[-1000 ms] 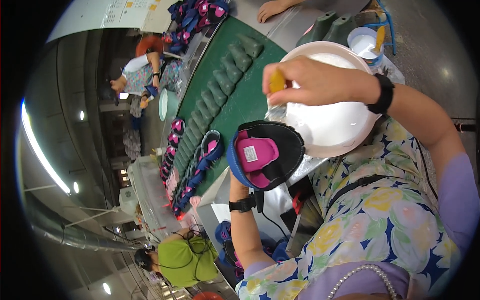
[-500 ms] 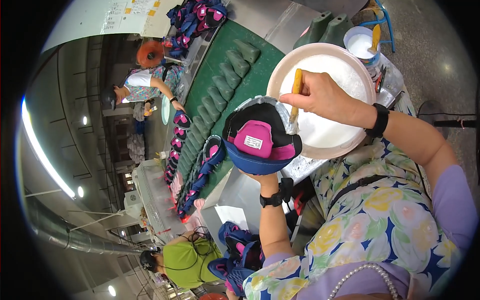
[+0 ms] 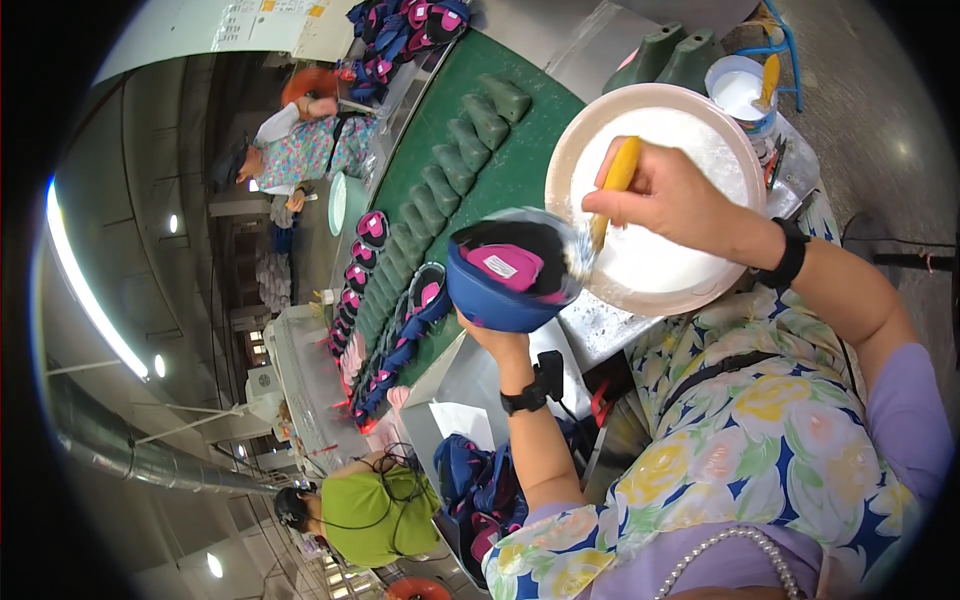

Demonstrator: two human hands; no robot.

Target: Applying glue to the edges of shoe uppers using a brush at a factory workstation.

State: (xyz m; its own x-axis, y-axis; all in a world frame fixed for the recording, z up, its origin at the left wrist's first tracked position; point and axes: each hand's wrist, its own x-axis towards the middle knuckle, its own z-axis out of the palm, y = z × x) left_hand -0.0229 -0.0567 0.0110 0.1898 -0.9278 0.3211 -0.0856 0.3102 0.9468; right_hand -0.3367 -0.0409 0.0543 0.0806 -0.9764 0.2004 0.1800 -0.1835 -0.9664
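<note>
At 10 o'clock from the blue shoe upper [image 3: 505, 290], note one pale green basin [image 3: 346, 205]; its contents cannot be made out. Your left hand [image 3: 497, 340] grips the upper from beneath, most fingers hidden. Your right hand [image 3: 675, 195] has its fingers clamped on one yellow-handled brush [image 3: 620, 170], bristles blurred at the upper's 3 o'clock rim. At 2 o'clock, one beige basin [image 3: 560, 175] holds white liquid [image 3: 690, 262]; beyond, one bucket [image 3: 762, 127] holds white liquid and a second brush [image 3: 770, 78].

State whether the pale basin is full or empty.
Not empty: white liquid spreads inside the pale basin. How full, I cannot tell.
</note>
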